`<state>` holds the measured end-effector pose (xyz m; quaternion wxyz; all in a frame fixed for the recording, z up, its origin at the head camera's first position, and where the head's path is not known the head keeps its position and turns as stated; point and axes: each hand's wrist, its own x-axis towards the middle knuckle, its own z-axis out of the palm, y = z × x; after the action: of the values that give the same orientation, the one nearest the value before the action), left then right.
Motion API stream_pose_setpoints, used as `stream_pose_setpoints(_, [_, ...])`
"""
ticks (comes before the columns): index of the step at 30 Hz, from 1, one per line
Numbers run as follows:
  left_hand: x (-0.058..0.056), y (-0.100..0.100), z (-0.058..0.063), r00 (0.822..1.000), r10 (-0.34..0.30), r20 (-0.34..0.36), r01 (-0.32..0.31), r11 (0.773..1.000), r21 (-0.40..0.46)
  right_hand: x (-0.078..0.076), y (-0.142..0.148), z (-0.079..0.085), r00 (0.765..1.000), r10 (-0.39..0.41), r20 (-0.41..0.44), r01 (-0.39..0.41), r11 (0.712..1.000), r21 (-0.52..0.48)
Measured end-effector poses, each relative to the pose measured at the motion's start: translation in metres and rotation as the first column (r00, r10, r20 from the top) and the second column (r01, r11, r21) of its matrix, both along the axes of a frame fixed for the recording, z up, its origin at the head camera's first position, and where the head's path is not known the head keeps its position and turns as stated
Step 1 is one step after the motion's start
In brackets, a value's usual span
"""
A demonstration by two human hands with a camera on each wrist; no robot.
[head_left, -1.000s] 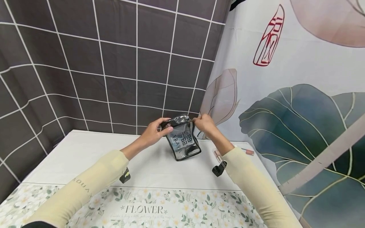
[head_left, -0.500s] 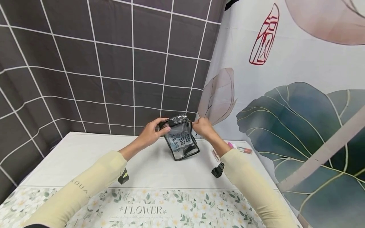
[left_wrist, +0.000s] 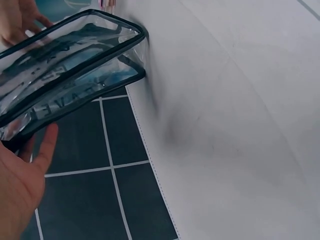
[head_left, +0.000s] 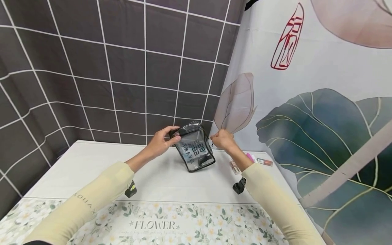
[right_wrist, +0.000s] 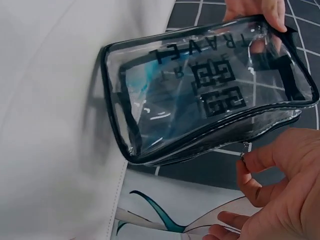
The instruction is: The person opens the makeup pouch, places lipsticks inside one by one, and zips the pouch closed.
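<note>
A clear travel pouch with black trim and dark lettering stands tilted on one end on the white table. My left hand grips its upper left corner, thumb on the front face. In the right wrist view, my right hand pinches a small metal zipper pull at the pouch's zipper side. That side gapes between its two black edges in the left wrist view. I see no separate item inside through the clear plastic.
Right of the pouch, partly behind my right forearm, lie a small clear-and-pink tube, a bright pink item and a reddish lip gloss tube. A dark grid curtain hangs behind the white table.
My right hand has moved down and slightly right along the pouch's side, with the zipper pull. My left hand keeps its grip on the upper corner, and the pouch stays nearly in place.
</note>
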<state>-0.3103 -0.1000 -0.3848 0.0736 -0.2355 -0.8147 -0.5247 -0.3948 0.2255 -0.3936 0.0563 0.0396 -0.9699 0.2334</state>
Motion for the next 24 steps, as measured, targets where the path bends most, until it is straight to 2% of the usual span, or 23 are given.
stream_pose_setpoints(3, [-0.001,-0.004,-0.001,1.000,0.007,0.001,-0.007,1.000,0.006,0.007,0.000,0.001,0.999,-0.005,0.047,0.005,1.000,0.009])
stream_pose_setpoints(4, [-0.001,-0.005,-0.002,1.000,0.009,0.002,-0.009,1.000,0.007,0.009,0.000,-0.001,0.999,-0.014,0.037,0.013,1.000,0.015])
stream_pose_setpoints(7, [-0.001,-0.009,-0.005,1.000,0.004,0.010,-0.004,1.000,0.015,0.035,-0.005,0.013,0.993,-0.033,0.116,0.035,0.999,-0.012])
stream_pose_setpoints(11, [0.001,-0.014,-0.013,1.000,-0.012,0.014,0.012,1.000,0.019,0.067,-0.008,0.026,0.980,-0.094,0.174,0.102,0.994,-0.043])
stream_pose_setpoints(13, [0.001,-0.017,-0.020,1.000,-0.012,0.018,0.012,1.000,0.018,0.074,-0.005,0.027,0.979,-0.110,0.173,0.117,0.993,-0.028])
stream_pose_setpoints(17, [0.000,-0.023,-0.030,1.000,-0.009,0.030,0.008,0.999,0.036,0.077,0.002,0.026,0.978,-0.119,0.172,0.121,0.993,-0.006])
stream_pose_setpoints(21, [-0.005,-0.029,-0.036,0.998,-0.024,0.052,0.023,1.000,0.018,0.075,0.005,0.029,0.979,-0.106,0.175,0.111,0.994,-0.019])
stream_pose_setpoints(22, [-0.010,-0.031,-0.041,0.998,-0.035,0.046,0.035,0.999,0.002,0.075,0.005,0.031,0.979,-0.103,0.175,0.109,0.994,-0.024])
stream_pose_setpoints(24, [-0.029,-0.038,-0.060,0.998,-0.063,0.017,0.063,0.997,-0.040,0.074,0.006,0.034,0.978,-0.099,0.181,0.107,0.994,-0.037])
